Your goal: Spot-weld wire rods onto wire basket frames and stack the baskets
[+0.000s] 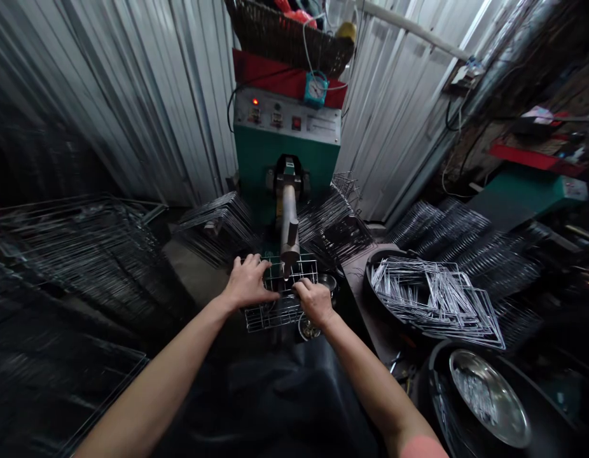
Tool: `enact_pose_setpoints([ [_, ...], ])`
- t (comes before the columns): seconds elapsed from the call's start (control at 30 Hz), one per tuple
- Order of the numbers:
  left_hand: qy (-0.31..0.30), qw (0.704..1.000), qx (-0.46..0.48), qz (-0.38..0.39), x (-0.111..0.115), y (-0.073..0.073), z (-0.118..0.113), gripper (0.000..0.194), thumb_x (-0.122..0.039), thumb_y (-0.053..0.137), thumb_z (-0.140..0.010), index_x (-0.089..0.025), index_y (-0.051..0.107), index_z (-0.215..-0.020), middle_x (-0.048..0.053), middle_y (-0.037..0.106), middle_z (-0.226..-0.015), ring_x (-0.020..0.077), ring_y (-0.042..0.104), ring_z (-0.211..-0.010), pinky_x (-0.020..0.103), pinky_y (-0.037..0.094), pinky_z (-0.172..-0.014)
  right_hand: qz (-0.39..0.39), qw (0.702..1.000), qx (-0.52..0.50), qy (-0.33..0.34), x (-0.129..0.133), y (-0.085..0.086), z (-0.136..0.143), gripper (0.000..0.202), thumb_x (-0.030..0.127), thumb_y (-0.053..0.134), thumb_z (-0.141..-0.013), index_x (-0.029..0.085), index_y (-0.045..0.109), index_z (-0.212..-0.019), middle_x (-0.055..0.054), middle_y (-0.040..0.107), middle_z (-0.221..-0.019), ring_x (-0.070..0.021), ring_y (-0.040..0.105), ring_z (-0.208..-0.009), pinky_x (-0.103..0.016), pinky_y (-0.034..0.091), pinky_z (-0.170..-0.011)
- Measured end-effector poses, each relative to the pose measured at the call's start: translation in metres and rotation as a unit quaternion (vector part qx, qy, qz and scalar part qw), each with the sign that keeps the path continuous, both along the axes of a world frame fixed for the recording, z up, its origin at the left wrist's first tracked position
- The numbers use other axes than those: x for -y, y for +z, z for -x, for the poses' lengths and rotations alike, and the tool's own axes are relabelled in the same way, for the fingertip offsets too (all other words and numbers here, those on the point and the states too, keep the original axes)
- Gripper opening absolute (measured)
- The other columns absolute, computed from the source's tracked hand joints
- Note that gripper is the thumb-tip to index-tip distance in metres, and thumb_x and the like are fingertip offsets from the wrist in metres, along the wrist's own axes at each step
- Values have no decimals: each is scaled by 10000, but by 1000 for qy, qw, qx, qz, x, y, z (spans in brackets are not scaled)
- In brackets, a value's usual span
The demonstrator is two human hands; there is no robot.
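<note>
Spanning the rack (pixel 271 314) at its left, the left hand (pixel 247 283) is spread wide; the rack sits under the machine arm (pixel 289 235), apparently part-built. The right hand (pixel 316 302) is curled alongside, hold unclear; frames (pixel 440 296) rightward seemingly await use.

The wire rack (pixel 274 316) sits at the end of the machine's arm (pixel 289 213), between left hand (pixel 249 282) and right hand (pixel 316 301). A basket (pixel 287 35) rests atop the machine (pixel 256 147), the wall (pixel 180 83) behind. Frame stacks (pixel 218 229) stand to either side. Farther right, a tub (pixel 369 289) holds wire frames (pixel 440 296); nearer, a dish (pixel 512 416) contains wire pieces (pixel 476 395).
</note>
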State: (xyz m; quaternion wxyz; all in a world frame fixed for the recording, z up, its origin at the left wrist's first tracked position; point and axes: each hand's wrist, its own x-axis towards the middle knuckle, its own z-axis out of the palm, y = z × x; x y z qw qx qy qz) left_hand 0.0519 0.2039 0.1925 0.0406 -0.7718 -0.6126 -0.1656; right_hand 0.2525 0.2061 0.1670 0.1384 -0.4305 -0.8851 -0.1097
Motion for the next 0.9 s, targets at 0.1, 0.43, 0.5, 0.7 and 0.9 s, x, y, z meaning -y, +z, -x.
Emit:
enact_pose_setpoints([
  [0.1,-1,1000,11,17,-8,3,2,692,-572,712,-528,-152,561,-1058,123,555,-1072,306,474,-1041,467,335,-897,7,1000,5,-6,-7,3,3,249,227,376,-953,218,624,-980,-23,653,-955,-129,572,-682,-267,282,-557],
  [0.43,15,999,9,30,-19,6,6,673,-603,695,-526,-176,560,-1030,98,573,-1031,286,502,-998,426,348,-860,31,999,19,-24,-20,6,9,265,213,357,-942,218,605,-1033,-46,642,-1001,-141,586,-718,-259,308,-563],
  [0.5,16,999,9,32,-20,7,7,670,-606,694,-524,-184,559,-1027,99,573,-1043,284,502,-1004,425,348,-864,33,999,15,-26,-21,5,8,276,207,350,-941,218,604,-1048,-53,640,-1014,-141,588,-726,-251,321,-572],
  [0.7,15,998,13,53,-27,5,2,688,-613,662,-543,-169,555,-1058,126,565,-1099,310,497,-1051,435,370,-864,39,999,8,-26,-25,6,7,255,201,381,-934,218,620,-1020,-51,647,-996,-138,598,-706,-237,353,-574],
  [0.9,-24,987,104,118,-34,7,16,784,-632,669,-511,-170,541,-1131,131,562,-1165,340,479,-1112,513,318,-968,41,991,-119,-38,-12,7,-2,183,282,510,-891,221,621,-1023,-41,650,-1016,-140,633,-800,-205,440,-642],
])
